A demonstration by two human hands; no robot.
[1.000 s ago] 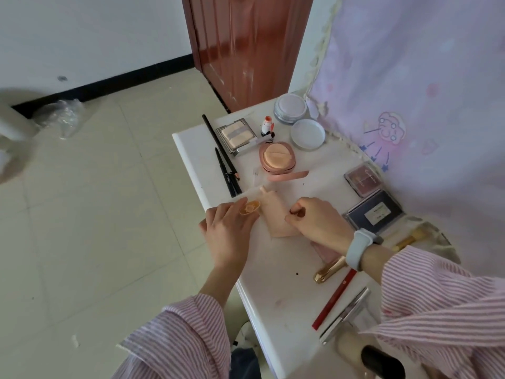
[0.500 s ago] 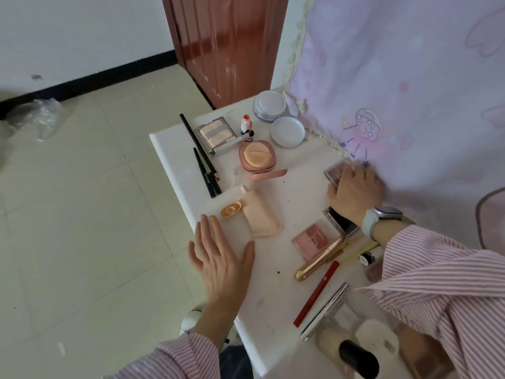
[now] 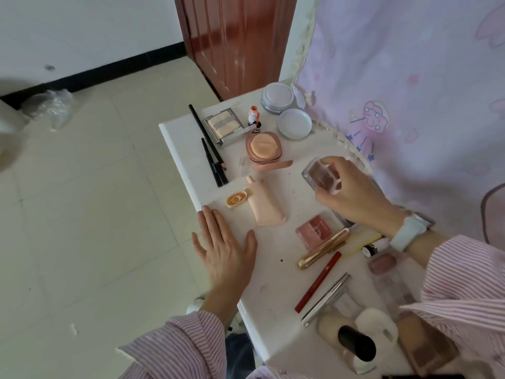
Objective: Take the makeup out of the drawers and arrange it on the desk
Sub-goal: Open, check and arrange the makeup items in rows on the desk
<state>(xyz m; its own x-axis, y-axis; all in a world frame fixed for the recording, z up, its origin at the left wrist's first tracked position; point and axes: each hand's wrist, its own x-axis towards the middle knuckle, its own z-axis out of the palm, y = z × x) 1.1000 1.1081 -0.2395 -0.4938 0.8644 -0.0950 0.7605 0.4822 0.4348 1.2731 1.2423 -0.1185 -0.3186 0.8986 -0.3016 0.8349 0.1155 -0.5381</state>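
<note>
Soft, even daylight, faint shadows, mild wide-angle bending and blurred edges.

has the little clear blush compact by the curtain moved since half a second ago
Yes. The right hand has lifted the clear blush compact off the desk, tilted, toward the pink cushion compact.

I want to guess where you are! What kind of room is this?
Probably a bedroom or dressing corner at home: a small white desk covered in makeup such as a powder compact, a pink cartoon curtain beside it, and a wooden door over a tiled floor.
</note>
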